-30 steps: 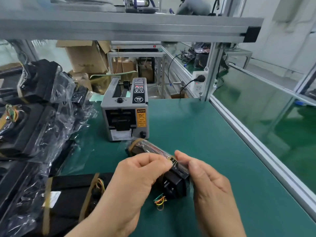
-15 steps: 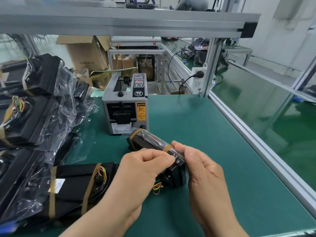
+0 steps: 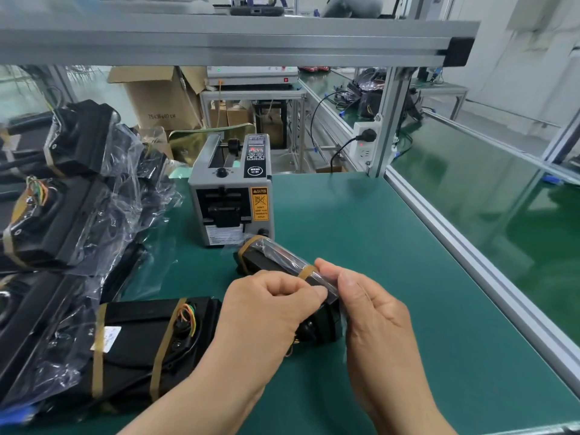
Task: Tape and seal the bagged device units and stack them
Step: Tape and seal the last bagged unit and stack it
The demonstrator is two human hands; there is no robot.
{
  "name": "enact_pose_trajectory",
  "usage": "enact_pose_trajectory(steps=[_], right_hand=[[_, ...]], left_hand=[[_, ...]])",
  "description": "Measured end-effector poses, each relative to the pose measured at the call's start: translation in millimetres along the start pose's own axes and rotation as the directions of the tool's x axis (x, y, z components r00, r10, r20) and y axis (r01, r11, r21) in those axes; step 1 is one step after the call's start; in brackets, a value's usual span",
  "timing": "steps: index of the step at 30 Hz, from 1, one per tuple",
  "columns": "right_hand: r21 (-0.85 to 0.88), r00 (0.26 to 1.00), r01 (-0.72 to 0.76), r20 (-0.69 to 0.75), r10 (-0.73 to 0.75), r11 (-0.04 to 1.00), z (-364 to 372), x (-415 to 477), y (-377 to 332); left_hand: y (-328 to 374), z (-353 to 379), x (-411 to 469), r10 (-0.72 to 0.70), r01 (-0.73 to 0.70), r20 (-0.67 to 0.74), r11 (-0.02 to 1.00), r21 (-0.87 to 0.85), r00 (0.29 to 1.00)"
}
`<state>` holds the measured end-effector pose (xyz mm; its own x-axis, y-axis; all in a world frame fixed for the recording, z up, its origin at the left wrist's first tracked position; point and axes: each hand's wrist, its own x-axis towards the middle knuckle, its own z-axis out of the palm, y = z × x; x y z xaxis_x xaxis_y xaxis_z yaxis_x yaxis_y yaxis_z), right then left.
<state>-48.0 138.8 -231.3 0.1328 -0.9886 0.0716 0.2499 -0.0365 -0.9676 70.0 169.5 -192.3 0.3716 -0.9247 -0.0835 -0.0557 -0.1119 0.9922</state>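
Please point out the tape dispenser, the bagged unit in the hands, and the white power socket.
tape dispenser (image 3: 230, 183): head view, grey casing above its front opening.
bagged unit (image 3: 273, 259): head view, its upper side.
power socket (image 3: 364, 152): head view, white face, lower half.

Near tape band (image 3: 306, 272): a second ago it was mostly covered by fingertips; now it shows as a full strip across the top of the bagged unit (image 3: 276, 262), just beyond both hands.
Left hand (image 3: 270, 306): its fingertips have slid off the band toward the unit's near end and now pinch the film there.
Right hand (image 3: 373, 312): its thumb has drawn back from the top; the forefinger tip now touches just beside the band.
Coloured wires (image 3: 289, 352): earlier hanging in plain sight under the unit, now almost hidden behind the left hand.
View: it has shifted slightly, so the taped unit (image 3: 147, 343) at lower left shows more fully, both bands visible.
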Motion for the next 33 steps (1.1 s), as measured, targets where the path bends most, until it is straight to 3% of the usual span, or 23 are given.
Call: enact_pose_trajectory(steps=[13, 18, 22, 25, 31, 33], right_hand=[[0.01, 1.0, -0.006, -0.026, 0.006, 1.0, 1, -2, -2], [-0.024, 0.999, -0.019, -0.035, 0.018, 1.0, 0, -2, -5], [0.058, 1.0, -0.026, -0.015, 0.027, 0.998, 1, -1, -8], [0.004, 0.999, 0.001, -0.041, 0.0, 1.0, -1, 3, -8], [-0.126, 0.994, -0.024, -0.113, 0.01, 0.992, 0, 16, -14], [-0.13, 0.991, -0.042, -0.131, 0.024, 0.991, -1, 19, -15]], left_hand=[[-8, 3, 8, 0.072, -0.051, -0.136, 0.987, 0.15, 0.988], [-14, 1, 12, 0.068, -0.057, -0.092, 0.991, 0.12, 0.993], [-14, 0, 12, 0.085, -0.083, -0.034, 0.994, 0.067, 0.996], [-12, 1, 12, 0.073, -0.073, -0.01, 0.997, 0.014, 0.997], [-13, 0, 12, 0.092, -0.098, 0.084, 0.993, 0.07, 0.992], [-11, -7, 18, 0.113, -0.119, 0.058, 0.985, 0.123, 0.992]])
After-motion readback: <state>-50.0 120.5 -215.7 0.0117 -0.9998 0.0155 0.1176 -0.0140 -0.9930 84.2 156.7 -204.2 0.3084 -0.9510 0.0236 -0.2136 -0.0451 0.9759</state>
